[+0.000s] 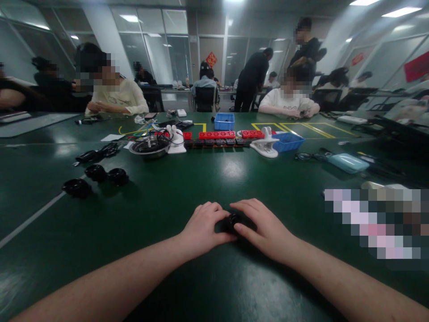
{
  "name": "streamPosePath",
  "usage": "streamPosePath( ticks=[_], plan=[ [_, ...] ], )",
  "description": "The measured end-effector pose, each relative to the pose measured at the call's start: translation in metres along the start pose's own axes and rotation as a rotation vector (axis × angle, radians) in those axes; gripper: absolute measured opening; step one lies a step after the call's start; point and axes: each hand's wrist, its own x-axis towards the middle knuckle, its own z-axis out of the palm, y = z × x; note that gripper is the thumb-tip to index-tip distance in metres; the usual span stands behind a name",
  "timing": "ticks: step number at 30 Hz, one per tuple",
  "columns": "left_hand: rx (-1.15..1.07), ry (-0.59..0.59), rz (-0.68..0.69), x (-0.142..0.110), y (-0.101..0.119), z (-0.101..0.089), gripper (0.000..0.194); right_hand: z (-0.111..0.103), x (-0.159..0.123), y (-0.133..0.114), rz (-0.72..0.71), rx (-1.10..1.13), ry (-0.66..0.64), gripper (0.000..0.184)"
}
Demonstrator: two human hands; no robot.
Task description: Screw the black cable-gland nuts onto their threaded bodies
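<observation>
A small black ring-shaped part (233, 219) is low over the green table, between my two hands; its exact kind is hard to make out. My left hand (206, 226) closes on it from the left, thumb below and fingertips at its upper side. From the other side, my right hand (268, 228) has its thumb on the part, while its fingers reach over the far edge. The hands partly hide the part. Away to the left lie three glossy black rounded pieces, a front one (77, 188), a rear one (95, 172) and a right one (118, 176).
Across the table (174, 179) stand a metal bowl (150, 153) with black cable, white clip stands (266, 145), red blocks (217, 136) and blue bins (288, 141). A light-blue case (348, 163) and cables lie at right. Several people sit or stand beyond.
</observation>
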Motion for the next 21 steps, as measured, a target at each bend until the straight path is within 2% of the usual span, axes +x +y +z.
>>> streamPosePath(
  ticks=[9, 21],
  plan=[
    [0.002, -0.005, -0.004, 0.0003, 0.0003, 0.0002, 0.035, -0.0008, -0.0024, -0.0078, -0.04, 0.014, 0.05, 0.028],
    [0.013, -0.01, 0.008, 0.0003, -0.0001, 0.0001, 0.034, -0.0021, -0.0022, -0.0087, -0.029, -0.008, 0.029, 0.022]
  ],
)
